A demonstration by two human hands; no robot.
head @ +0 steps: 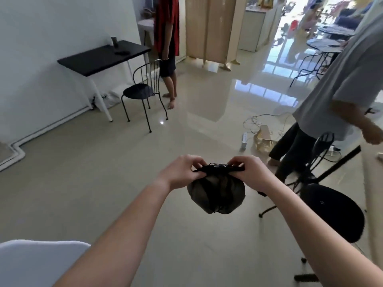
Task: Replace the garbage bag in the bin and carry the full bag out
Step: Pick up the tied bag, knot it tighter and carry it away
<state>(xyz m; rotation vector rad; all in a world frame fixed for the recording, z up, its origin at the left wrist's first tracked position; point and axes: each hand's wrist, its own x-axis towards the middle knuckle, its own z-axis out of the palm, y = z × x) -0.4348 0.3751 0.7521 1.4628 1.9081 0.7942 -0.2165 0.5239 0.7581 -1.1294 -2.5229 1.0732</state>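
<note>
A small, full black garbage bag (216, 194) hangs in the air in front of me, its top gathered into a tight bunch. My left hand (180, 172) pinches the bunched neck from the left. My right hand (251, 172) pinches it from the right, so the neck is stretched between the two. The bag's rounded body sags below my fingers, above the glossy floor. No bin is in view.
A black stool (333, 212) stands close at right, beside a person in a grey shirt (339, 83). Cables and a power strip (244, 139) lie on the floor beyond. A black chair (143, 92), a black table (103, 56) and a second person (167, 38) are at the far left.
</note>
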